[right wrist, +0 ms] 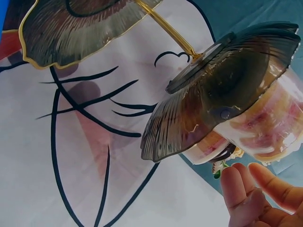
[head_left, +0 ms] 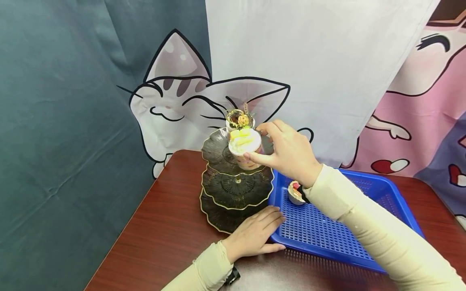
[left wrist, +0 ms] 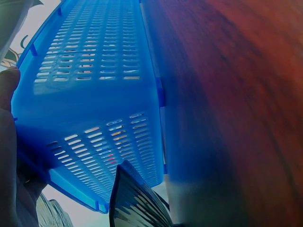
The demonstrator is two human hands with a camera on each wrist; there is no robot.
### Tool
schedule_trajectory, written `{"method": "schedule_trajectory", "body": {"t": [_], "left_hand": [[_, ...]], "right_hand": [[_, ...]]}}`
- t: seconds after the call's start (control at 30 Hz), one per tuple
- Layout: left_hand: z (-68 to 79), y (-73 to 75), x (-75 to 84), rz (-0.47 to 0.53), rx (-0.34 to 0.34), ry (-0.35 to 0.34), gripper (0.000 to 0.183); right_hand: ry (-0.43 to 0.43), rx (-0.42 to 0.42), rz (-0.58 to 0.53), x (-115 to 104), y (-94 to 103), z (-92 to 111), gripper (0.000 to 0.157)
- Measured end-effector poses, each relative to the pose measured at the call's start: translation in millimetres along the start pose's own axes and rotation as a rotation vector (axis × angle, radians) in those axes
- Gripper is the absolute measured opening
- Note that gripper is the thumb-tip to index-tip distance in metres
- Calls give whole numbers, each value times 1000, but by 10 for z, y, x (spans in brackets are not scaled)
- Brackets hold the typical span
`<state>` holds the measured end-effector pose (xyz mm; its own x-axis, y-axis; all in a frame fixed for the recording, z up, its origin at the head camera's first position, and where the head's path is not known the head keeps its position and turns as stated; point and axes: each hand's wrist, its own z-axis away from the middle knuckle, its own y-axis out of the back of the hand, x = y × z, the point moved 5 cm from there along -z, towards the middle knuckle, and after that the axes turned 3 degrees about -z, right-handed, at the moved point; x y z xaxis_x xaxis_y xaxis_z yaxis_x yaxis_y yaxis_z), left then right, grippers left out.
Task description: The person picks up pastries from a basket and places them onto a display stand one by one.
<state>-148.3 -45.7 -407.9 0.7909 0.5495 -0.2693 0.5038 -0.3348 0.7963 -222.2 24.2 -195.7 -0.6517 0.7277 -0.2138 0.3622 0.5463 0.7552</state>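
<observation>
My right hand (head_left: 265, 147) grips a clear dessert cup (head_left: 244, 143) topped with cream and yellow fruit, holding it at the top plate (head_left: 216, 151) of a dark three-tier stand (head_left: 234, 188) with gold rims. In the right wrist view the cup (right wrist: 265, 127) shows through the top plate (right wrist: 208, 109), with my fingertips (right wrist: 236, 189) below it. A second cup (head_left: 239, 119) with chocolate topping stands behind on the same plate. My left hand (head_left: 256, 232) lies flat on the table, between the stand's bottom plate and the blue tray (head_left: 327, 230).
The blue slotted tray (left wrist: 90, 94) sits right of the stand on the red-brown table (head_left: 171, 230) and holds one small cupcake (head_left: 295, 192). Cartoon-print cloth hangs close behind the stand. The table's left edge runs near the stand.
</observation>
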Motion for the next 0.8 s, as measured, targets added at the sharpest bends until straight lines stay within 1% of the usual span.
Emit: {"method": "schedule_trajectory", "body": {"t": [0.13, 0.33, 0.57, 0.8], "left_hand": [[5, 2, -5, -8, 0, 0, 65], [7, -3, -3, -7, -4, 7, 65], [11, -7, -2, 9, 1, 6, 65], [1, -3, 2, 24, -4, 2, 65]], "right_hand": [[6, 8, -24, 5, 27, 2, 61], [20, 17, -37, 44, 62, 22, 56], [-30, -15, -64, 148, 89, 84, 56], [-35, 11, -105, 267, 110, 150, 51]]}}
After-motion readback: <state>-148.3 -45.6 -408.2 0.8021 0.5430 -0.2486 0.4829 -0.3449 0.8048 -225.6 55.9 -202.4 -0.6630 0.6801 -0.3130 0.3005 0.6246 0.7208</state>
